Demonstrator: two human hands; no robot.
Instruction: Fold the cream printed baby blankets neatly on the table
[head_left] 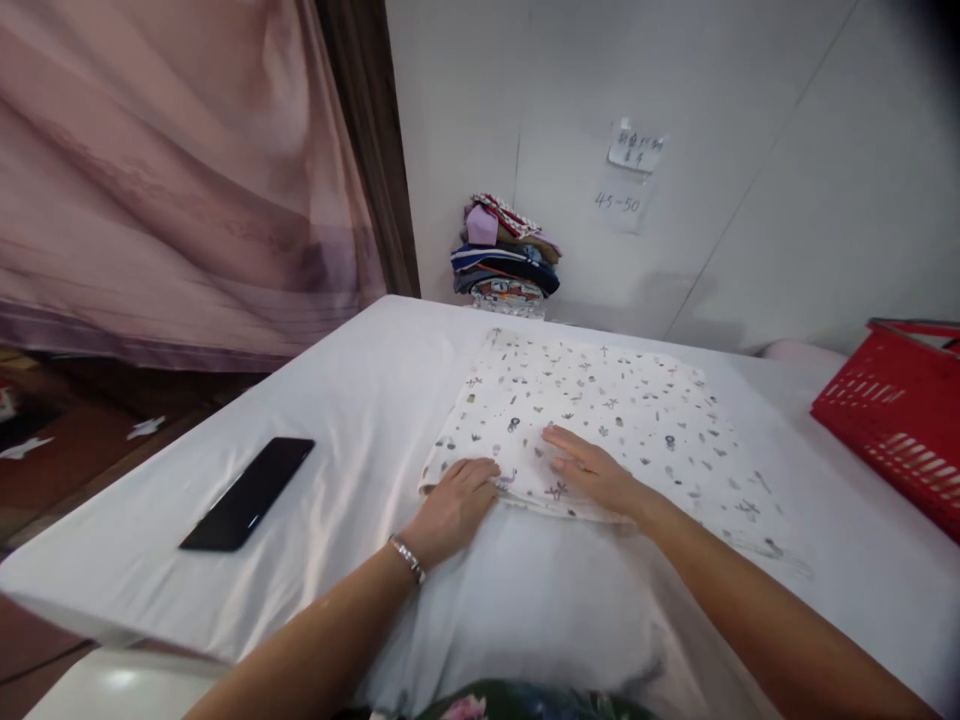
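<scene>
A white printed cloth [600, 410] with small dark motifs lies folded flat on the white-covered table [360, 400]. My left hand [454, 505] rests at the cloth's near left corner, fingers curled over the folded edge. My right hand [589, 470] lies flat on the cloth near its front edge, fingers stretched out toward the left. A bracelet sits on my left wrist.
A black phone [249, 492] lies on the table at the left. A stack of folded clothes [506, 258] stands at the far edge against the wall. A red plastic basket [896, 420] sits at the right. A pink curtain [172, 180] hangs at the left.
</scene>
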